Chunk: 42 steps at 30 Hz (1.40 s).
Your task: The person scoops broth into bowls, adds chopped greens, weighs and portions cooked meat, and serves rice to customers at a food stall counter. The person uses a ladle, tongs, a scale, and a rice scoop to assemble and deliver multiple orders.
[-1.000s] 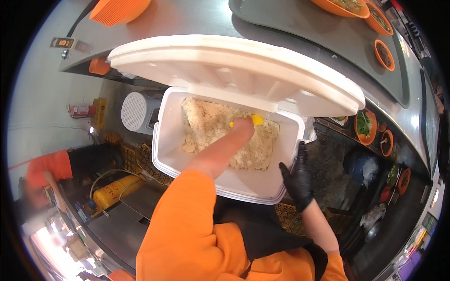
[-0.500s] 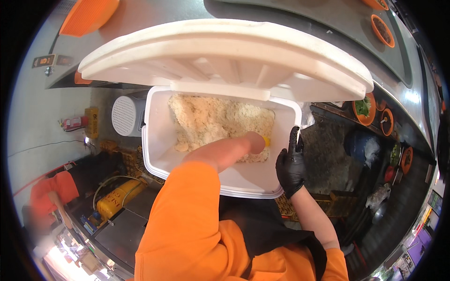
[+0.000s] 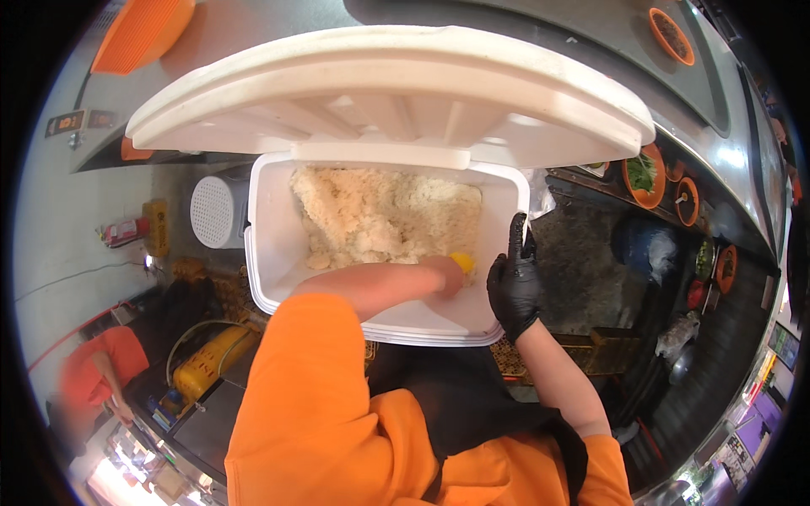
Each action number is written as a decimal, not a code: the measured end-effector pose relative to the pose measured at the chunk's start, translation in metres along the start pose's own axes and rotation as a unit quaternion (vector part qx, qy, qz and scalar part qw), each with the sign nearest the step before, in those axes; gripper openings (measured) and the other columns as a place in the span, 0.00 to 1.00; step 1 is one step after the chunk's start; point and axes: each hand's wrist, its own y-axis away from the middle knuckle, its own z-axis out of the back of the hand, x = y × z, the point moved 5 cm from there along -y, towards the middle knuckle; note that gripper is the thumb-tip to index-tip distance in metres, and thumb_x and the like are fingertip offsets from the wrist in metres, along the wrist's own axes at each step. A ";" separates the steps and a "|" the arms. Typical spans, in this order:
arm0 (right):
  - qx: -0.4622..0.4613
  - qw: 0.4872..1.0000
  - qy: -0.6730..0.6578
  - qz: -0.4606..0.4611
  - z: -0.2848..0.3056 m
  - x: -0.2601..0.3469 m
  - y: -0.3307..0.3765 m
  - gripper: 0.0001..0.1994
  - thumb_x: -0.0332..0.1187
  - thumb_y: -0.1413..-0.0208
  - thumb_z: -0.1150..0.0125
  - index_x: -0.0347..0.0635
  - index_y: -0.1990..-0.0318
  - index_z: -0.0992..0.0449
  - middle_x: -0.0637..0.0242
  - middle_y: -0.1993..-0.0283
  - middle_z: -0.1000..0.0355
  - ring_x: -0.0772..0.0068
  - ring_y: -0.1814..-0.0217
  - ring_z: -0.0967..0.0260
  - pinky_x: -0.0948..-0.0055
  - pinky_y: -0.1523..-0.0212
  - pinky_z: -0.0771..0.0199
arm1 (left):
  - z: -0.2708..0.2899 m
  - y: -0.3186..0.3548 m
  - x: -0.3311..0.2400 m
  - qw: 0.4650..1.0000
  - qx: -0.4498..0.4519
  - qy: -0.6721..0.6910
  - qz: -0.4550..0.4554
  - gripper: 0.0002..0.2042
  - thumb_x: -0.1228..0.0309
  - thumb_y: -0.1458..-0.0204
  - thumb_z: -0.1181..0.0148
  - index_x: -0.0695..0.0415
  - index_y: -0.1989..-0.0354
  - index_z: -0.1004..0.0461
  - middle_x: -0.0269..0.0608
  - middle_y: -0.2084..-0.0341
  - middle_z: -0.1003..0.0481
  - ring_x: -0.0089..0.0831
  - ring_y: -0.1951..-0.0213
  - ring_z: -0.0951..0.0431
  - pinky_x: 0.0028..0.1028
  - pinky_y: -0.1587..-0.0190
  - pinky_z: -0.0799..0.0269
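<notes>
Rice [image 3: 380, 226] lies under left hand [image 3: 444, 277], closed on a half-hidden yellow tool [image 3: 463, 261]; right hand [image 3: 514, 291] clasps box rim [image 3: 254, 198].

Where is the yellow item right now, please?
In the head view, the yellow item is in the left hand, right of centre inside the white cooler.

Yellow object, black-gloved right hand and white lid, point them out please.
Yellow object [image 3: 462, 261], head view, its visible part.
Right hand [image 3: 515, 291], head view, back of the black glove.
White lid [image 3: 388, 88], head view, around its middle.

Pale wall [image 3: 76, 228] left, metal counter [image 3: 278, 21], dark floor [image 3: 582, 261].
</notes>
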 end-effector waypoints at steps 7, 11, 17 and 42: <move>-0.010 1.000 -0.006 -0.005 0.005 0.005 0.000 0.39 0.20 0.49 0.53 0.44 0.28 0.59 0.40 0.30 0.52 0.38 0.32 0.48 0.59 0.38 0.38 | -0.011 0.005 0.019 0.987 -0.046 0.150 0.040 0.15 0.64 0.46 0.50 0.62 0.60 0.22 0.47 0.67 0.21 0.40 0.63 0.21 0.38 0.61 0.29; 0.002 1.000 -0.020 -0.011 0.007 0.004 0.000 0.39 0.22 0.47 0.51 0.44 0.28 0.59 0.42 0.29 0.53 0.38 0.32 0.48 0.61 0.38 0.38 | -0.027 0.037 0.028 0.908 -0.012 0.417 0.051 0.13 0.64 0.48 0.51 0.62 0.68 0.26 0.42 0.77 0.26 0.33 0.76 0.26 0.33 0.71 0.31; 0.035 0.892 -0.446 -0.068 0.012 -0.040 0.024 0.35 0.28 0.39 0.48 0.42 0.28 0.59 0.49 0.28 0.51 0.56 0.31 0.45 0.64 0.38 0.37 | 0.000 0.112 0.027 0.902 -0.063 0.427 0.022 0.11 0.65 0.51 0.51 0.61 0.74 0.29 0.37 0.84 0.30 0.28 0.82 0.31 0.29 0.76 0.35; -0.416 0.527 -0.741 0.021 0.622 -0.414 -0.070 0.28 0.46 0.35 0.52 0.40 0.34 0.46 0.62 0.34 0.46 0.58 0.33 0.45 0.54 0.35 0.43 | 0.558 0.019 -0.595 0.874 -0.199 0.387 -0.217 0.09 0.71 0.47 0.51 0.61 0.74 0.28 0.38 0.82 0.29 0.24 0.84 0.34 0.28 0.81 0.37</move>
